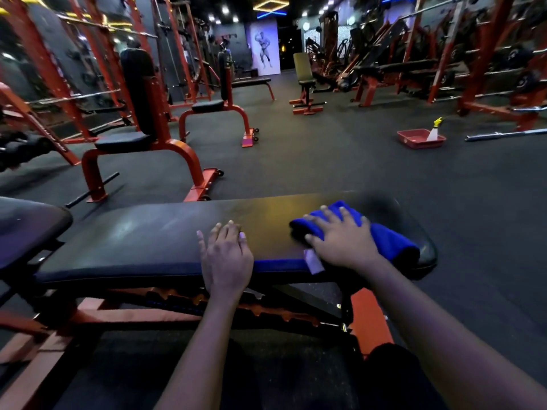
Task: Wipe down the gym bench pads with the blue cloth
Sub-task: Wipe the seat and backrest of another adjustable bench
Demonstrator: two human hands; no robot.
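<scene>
**Dim gym, blue cloth pinned under the right hand**

Dark rubber flooring [340, 173] runs through a dim gym lined with orange steel racks and machines. Across the foreground lies a long black padded bench surface [142, 244] on an orange steel frame [370, 321], with a second black pad [26, 226] just beside its left end.

Folded blue microfibre cloth [390, 241] lies on the right part of the surface, close to its rounded end. The right hand [343, 241] rests palm-down on the cloth's left half with its fingers straight and spread, pressing rather than gripping. Blue fabric shows beyond the fingertips and out to the right of the wrist, and a small white tag [313, 260] pokes out by the thumb side at the near edge. That end of the surface is blurred.

The left hand [228, 258] lies flat on the bare pad at the near edge, fingers straight and close together, holding nothing. It sits to the left of the cloth and does not touch it; a strip of bare pad lies between the two hands.

Well apart on the floor to the right stands a shallow red plastic tray [414, 142] with a clear spray bottle [433, 131], yellow-nozzled, leaning inside it. A steel barbell [503, 134] lies on the floor near the tray. To the left stands an upright black-padded seat on an orange frame [139, 99].
</scene>
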